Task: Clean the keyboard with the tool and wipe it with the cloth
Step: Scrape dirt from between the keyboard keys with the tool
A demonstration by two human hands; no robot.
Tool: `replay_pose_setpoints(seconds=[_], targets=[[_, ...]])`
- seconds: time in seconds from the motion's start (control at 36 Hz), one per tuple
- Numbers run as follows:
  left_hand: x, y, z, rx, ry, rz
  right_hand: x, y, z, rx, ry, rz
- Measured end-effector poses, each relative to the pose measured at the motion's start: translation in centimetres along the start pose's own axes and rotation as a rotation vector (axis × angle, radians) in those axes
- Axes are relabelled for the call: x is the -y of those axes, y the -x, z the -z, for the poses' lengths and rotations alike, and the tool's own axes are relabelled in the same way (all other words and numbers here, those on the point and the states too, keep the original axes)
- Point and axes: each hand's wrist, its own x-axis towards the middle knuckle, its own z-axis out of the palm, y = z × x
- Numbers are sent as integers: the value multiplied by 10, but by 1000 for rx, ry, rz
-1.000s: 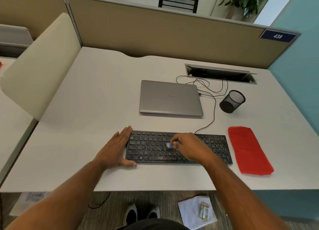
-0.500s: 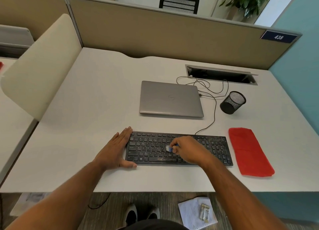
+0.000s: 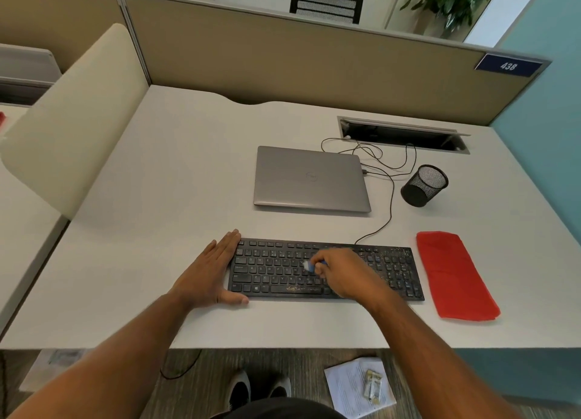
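The right hand (image 3: 345,272) pinches the tool (image 3: 309,266) over the keyboard (image 3: 393,270); the left hand (image 3: 210,272), fingers straight, braces it. Forceful strokes risk scattering crumbs toward the cloth (image 3: 456,274).

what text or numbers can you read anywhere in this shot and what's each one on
"438": white digits on the blue plate on the partition's top right corner.
Laptop: round logo on the lid, too blurred to read.
Keyboard: key legends too small to read reliably.
Paper on the floor: printed lines, too small to read.
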Motion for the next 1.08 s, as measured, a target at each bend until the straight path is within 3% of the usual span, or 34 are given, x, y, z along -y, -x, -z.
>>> replay_pose_setpoints(seconds=[0.11, 0.22, 0.31, 0.5, 0.64, 0.81, 0.94, 1.08], targets=[[0, 1, 0, 2, 0, 4, 5, 0, -2, 158, -33, -21], [0, 1, 1, 0, 4, -1, 9, -6, -1, 18, -142, -7], [-1, 1, 1, 4, -1, -3, 11, -9, -8, -52, -89, 16], [-1, 1, 1, 0, 7, -2, 14, -11, -2, 109, -3, -5], [-1, 1, 1, 0, 2, -7, 11, -12, -5, -23, -145, -25], [1, 1, 0, -4, -2, -8, 14, -17, -10, 115, -136, -35], [0, 1, 0, -5, -4, -10, 15, -22, -12, -50, -53, -16], [2, 1, 0, -4, -2, -6, 17, -25, -7, 77, -23, -22]])
